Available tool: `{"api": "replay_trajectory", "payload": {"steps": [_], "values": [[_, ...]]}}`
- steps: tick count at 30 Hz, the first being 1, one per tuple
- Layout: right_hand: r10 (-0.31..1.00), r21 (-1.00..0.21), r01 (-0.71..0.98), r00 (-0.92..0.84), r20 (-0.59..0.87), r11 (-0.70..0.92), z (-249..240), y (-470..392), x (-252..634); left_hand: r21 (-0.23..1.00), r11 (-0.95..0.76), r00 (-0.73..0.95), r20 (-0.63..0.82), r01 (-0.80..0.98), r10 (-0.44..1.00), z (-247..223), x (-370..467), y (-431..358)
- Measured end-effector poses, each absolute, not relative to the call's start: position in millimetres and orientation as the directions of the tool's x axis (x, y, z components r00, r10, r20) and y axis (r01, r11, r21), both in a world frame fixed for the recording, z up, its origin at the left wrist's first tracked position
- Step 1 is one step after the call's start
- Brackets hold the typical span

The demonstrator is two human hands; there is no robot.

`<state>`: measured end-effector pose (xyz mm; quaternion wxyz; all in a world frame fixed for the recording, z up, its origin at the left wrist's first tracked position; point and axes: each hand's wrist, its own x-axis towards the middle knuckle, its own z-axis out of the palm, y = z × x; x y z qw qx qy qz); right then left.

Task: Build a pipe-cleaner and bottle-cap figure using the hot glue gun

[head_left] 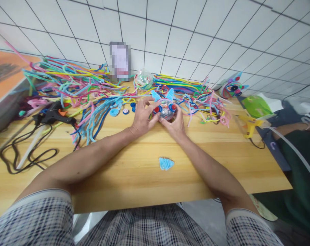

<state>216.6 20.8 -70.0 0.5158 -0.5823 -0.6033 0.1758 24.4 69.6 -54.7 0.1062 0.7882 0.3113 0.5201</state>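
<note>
Between my hands is a clear round ball (166,111) with two light blue pointed ears on top and a red and blue coil at each side. My left hand (144,118) grips its left side, with the thumb along the lower front. On the other side my right hand (175,124) has its fingers closed around the ball, thumb near the bottom. Closer to me, a flat light blue triangle of pipe cleaner (166,163) lies on the wooden table (134,177). Small blue coils (114,112) lie left of my left hand.
Loose pipe cleaners (75,78) pile along the tiled wall, around another clear ball (143,79) and a phone (120,61). A black glue gun (55,114) with its cord lies left; a yellow glue gun (251,125) and a decorated ball (233,88) are right, near a person's arm (293,129).
</note>
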Motion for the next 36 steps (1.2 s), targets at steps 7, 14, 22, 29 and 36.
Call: {"api": "replay_trajectory", "payload": {"steps": [7, 14, 22, 29, 36], "values": [[0.888, -0.817, 0.513, 0.203, 0.413, 0.263, -68.4, 20.8, 215.9, 0.421, -0.808, 0.345, 0.749, 0.412, 0.566, -58.2, 25.1, 67.6], [0.875, -0.795, 0.542, 0.204, 0.438, 0.272, -67.2, 20.3, 216.1, 0.416, -0.805, 0.38, 0.725, 0.422, 0.574, -55.7, 25.1, 64.5], [0.875, -0.789, 0.545, 0.189, 0.445, 0.283, -69.1, 21.0, 216.3, 0.428, -0.806, 0.376, 0.726, 0.408, 0.576, -52.8, 26.7, 62.4], [0.876, -0.788, 0.548, 0.189, 0.444, 0.281, -68.1, 20.7, 216.7, 0.398, -0.807, 0.38, 0.731, 0.437, 0.567, -52.6, 26.8, 62.6], [0.875, -0.789, 0.547, 0.193, 0.443, 0.279, -65.4, 20.6, 215.9, 0.435, -0.797, 0.358, 0.727, 0.419, 0.586, -50.1, 26.1, 61.3]]}}
